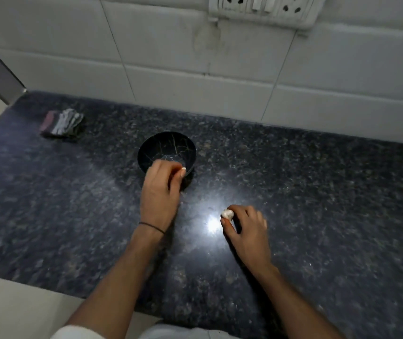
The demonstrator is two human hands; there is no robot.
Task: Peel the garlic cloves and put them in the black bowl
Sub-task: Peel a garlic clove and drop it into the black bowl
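**Step in hand: transfer to the bowl (judged)**

The left hand [161,189] hangs over the near rim of the black bowl [166,137]. Its fingers [165,167] are bunched and curled downward. Whether they pinch a clove cannot be told, as the fingertips hide whatever lies between them. The right hand [247,231], nearer and to the right, pinches the garlic [227,214] between thumb and forefinger, with the other fingers loosely curled behind. The garlic sits just above or on the counter [317,192]; which of the two is unclear.

**Recommended procedure**

1. Release any clove only when the fingertips are inside the rim, low over the bowl, so that it does not bounce out.
2. Hold the garlic by its sides and leave one end free for the other hand to start the skin.
3. Keep loose skin out of the bowl.

**Materials and shapes**

- Bowl: round, deep, glossy black with thin pale veins. No clove shows in the visible part of its inside.
- Garlic: small, rounded, whitish, with a papery look. It probably slips easily on a polished surface.
- Counter: dark speckled stone, polished, with a bright glare patch beside the right hand.
- Cloth [62,123]: folded, grey and dull red, at the far left.
- Wall [195,69]: white tiles, at the far side of the counter.
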